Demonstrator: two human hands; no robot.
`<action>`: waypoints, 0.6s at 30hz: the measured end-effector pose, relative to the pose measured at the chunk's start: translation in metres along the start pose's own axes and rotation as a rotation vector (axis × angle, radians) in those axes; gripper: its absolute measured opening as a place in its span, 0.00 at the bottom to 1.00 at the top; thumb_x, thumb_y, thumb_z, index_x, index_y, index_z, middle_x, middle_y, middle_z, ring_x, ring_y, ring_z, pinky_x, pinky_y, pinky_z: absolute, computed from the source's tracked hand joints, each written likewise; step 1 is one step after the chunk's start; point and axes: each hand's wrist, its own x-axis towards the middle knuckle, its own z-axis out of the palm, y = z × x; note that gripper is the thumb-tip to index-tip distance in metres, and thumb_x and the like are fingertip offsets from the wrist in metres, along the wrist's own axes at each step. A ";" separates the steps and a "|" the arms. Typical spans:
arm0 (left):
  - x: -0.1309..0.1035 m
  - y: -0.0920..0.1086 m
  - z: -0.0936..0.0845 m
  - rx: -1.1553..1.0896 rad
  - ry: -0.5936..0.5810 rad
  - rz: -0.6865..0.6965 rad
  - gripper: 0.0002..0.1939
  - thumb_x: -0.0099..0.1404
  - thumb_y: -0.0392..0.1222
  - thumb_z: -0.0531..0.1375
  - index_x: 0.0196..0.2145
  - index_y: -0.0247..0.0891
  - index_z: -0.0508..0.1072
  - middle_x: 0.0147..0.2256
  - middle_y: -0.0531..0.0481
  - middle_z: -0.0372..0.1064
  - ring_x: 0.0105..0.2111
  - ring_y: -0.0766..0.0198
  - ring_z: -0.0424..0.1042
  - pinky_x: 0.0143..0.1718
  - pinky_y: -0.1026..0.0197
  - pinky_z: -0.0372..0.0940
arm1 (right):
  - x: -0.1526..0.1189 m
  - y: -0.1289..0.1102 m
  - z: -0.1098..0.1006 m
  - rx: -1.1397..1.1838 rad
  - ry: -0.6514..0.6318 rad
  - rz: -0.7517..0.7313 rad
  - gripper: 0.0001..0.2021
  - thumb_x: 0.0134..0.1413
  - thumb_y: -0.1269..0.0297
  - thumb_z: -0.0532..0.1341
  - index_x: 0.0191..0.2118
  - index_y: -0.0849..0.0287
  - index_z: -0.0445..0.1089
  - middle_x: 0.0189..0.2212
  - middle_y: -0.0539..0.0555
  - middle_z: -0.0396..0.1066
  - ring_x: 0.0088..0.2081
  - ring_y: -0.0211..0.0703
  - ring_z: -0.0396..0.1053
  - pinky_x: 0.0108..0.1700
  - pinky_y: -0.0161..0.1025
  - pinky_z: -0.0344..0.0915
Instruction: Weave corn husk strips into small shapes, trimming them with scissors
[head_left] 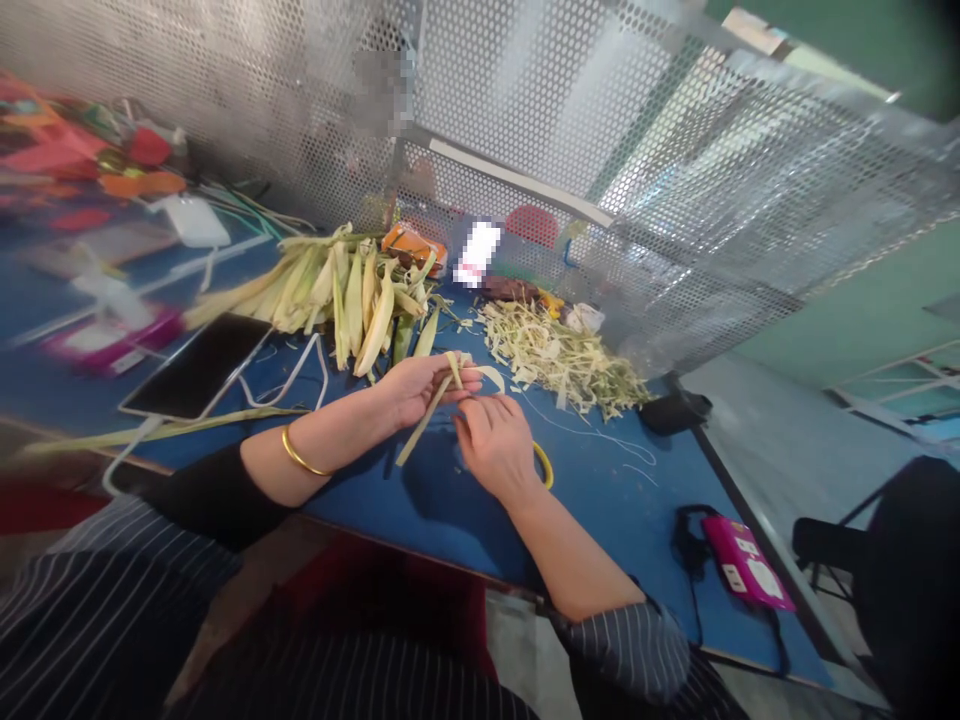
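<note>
My left hand [420, 388] is closed, palm turned up, on a pale flat strip of dried husk or leaf [422, 425]. One end of the strip hangs down toward the table edge, and a loop rises above the fingers. My right hand [496, 440], back upward, meets the left fingertips with its fingers pinched together by a curled end of the strip. The exact grip of the right fingertips is hidden. A thin pale thread [592, 430] trails to the right on the blue table [450, 530]. A yellow ring [543, 465] lies partly behind my right wrist.
Behind my hands lie a bundle of husks [352, 295] and a heap of shredded strips [559, 350]. A tablet [199, 365] with a white cable is at left. A magenta power strip [748, 562] lies at right. Perforated metal panels [517, 110] stand along the back.
</note>
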 end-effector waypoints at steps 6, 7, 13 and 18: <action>-0.003 -0.010 0.005 -0.065 0.062 0.010 0.08 0.60 0.39 0.61 0.30 0.30 0.74 0.27 0.45 0.73 0.27 0.66 0.72 0.31 0.65 0.68 | 0.002 -0.009 -0.003 -0.027 0.063 -0.233 0.12 0.58 0.72 0.55 0.45 0.51 0.69 0.42 0.54 0.72 0.46 0.45 0.67 0.54 0.46 0.57; -0.004 -0.012 0.006 -0.039 0.069 0.008 0.09 0.59 0.40 0.61 0.30 0.30 0.75 0.27 0.45 0.73 0.26 0.66 0.72 0.30 0.65 0.67 | 0.002 -0.010 -0.002 -0.037 0.031 -0.270 0.11 0.58 0.72 0.55 0.44 0.52 0.69 0.41 0.54 0.72 0.45 0.44 0.68 0.54 0.45 0.57; -0.010 -0.020 0.012 0.112 0.039 0.148 0.10 0.58 0.42 0.62 0.27 0.30 0.76 0.23 0.47 0.72 0.23 0.70 0.69 0.26 0.67 0.64 | 0.005 -0.004 -0.007 0.172 0.187 -0.010 0.07 0.56 0.71 0.57 0.38 0.52 0.70 0.37 0.51 0.74 0.42 0.42 0.69 0.53 0.46 0.59; -0.014 -0.022 0.016 0.284 -0.047 0.196 0.14 0.60 0.47 0.60 0.27 0.31 0.75 0.25 0.44 0.74 0.25 0.65 0.73 0.31 0.63 0.68 | 0.006 0.013 -0.009 0.634 0.283 0.699 0.07 0.55 0.60 0.59 0.33 0.57 0.70 0.31 0.54 0.73 0.34 0.43 0.70 0.39 0.42 0.66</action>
